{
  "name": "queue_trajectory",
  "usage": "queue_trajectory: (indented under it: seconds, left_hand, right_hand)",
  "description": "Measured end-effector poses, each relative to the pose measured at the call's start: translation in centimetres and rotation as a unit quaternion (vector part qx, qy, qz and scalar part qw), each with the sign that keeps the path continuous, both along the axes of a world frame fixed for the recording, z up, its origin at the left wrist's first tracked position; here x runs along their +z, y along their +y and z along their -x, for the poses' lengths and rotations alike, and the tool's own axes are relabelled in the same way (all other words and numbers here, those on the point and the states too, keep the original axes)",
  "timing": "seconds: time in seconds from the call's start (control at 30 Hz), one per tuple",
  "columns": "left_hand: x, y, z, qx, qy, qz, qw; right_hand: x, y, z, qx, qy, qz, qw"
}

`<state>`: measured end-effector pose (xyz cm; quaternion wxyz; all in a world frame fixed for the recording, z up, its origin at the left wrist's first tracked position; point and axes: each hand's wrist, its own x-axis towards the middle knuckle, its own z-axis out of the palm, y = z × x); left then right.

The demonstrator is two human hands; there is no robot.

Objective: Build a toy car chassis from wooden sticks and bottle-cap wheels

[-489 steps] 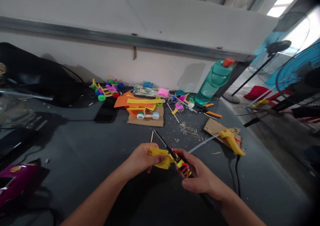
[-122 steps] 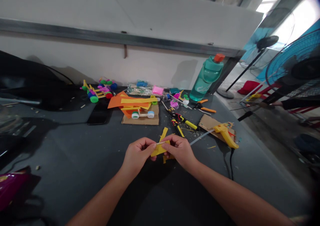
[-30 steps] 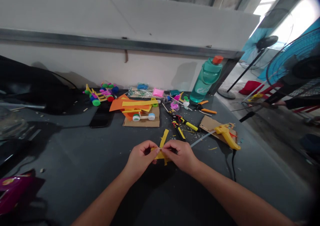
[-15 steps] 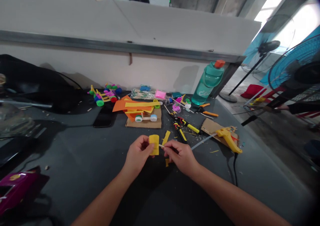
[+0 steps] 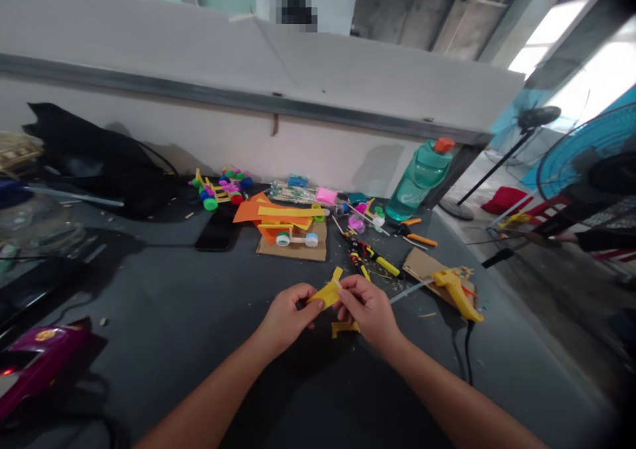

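Between thumb and fingers, my left hand (image 5: 289, 315) pinches a small piece of yellow paper (image 5: 326, 295). My right hand (image 5: 366, 306) is closed at the paper's other end, its fingertips on a thin whitish stick (image 5: 338, 283) that lies against the paper. Most of the stick is hidden by the fingers. Below the right fingers, a yellow paper scrap (image 5: 342, 329) lies on the dark table. Just beyond the hands are pliers with yellow and black handles (image 5: 380, 262) and a cardboard piece (image 5: 293, 250) bearing a small model with bottle-cap wheels (image 5: 297, 239).
A yellow glue gun (image 5: 457, 290) rests on cardboard to the right, its cord trailing forward. Farther back stand a teal bottle (image 5: 416, 183) and orange-handled pliers (image 5: 422, 238). Orange paper (image 5: 247, 210), a phone (image 5: 214, 232) and a black bag (image 5: 109, 164) lie left. A purple device (image 5: 42, 363) is near left.
The yellow paper has turned from upright to slanted, and my right hand has come up against it with the stick. The whole view has shifted slightly.
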<state>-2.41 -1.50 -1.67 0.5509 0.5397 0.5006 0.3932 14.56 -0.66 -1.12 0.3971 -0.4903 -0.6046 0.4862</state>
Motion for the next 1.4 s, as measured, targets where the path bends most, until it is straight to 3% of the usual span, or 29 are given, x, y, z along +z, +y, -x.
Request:
queue_trajectory:
  seconds: [0.17,0.23,0.33,0.53,0.73,0.87,0.97,1.07,1.13,1.2,1.27,1.4]
  left_hand:
    - [0.1,1.1,1.1,0.187,-0.115,0.048,0.974]
    - [0.0,1.6,1.6,0.253,-0.143,0.040,0.956]
    - [-0.4,1.9,2.2,0.293,-0.156,0.025,0.943]
    - [-1.2,2.1,2.2,0.290,-0.134,-0.003,0.947]
    - [-1.4,2.2,2.3,0.281,-0.144,0.008,0.949]
    - [-1.1,2.0,2.3,0.280,-0.146,0.016,0.949]
    - [-0.8,1.8,2.2,0.275,-0.142,0.011,0.951]
    - [-0.6,1.6,1.9,0.253,-0.119,-0.001,0.960]
    - [-0.4,1.4,1.7,0.234,-0.104,-0.006,0.967]
    - [-0.2,1.3,1.6,0.217,-0.094,-0.013,0.971]
    - [0.0,1.1,1.6,0.204,-0.089,-0.024,0.975]
    - [-0.1,1.2,2.0,0.203,-0.112,-0.029,0.972]
  right_hand:
    - [0.3,2.6,-0.4,-0.040,-0.018,0.000,0.999]
    - [0.4,4.3,-0.6,-0.019,-0.096,0.001,0.995]
    - [0.6,7.1,-0.4,-0.019,-0.247,-0.051,0.967]
    - [0.8,12.2,2.3,-0.045,-0.327,-0.059,0.942]
    - [0.8,13.6,4.1,-0.032,-0.360,-0.033,0.932]
    - [2.1,12.5,1.0,-0.080,-0.402,-0.058,0.910]
    - [2.6,10.1,-2.2,-0.120,-0.448,-0.076,0.883]
    - [1.9,7.3,-4.0,-0.114,-0.565,-0.071,0.814]
    - [1.1,6.1,-4.2,-0.095,-0.608,-0.047,0.787]
    - [0.5,5.8,-4.0,-0.098,-0.603,-0.024,0.791]
    - [0.3,6.3,-3.7,-0.124,-0.562,0.003,0.818]
    - [1.3,7.3,-4.1,-0.147,-0.475,0.047,0.866]
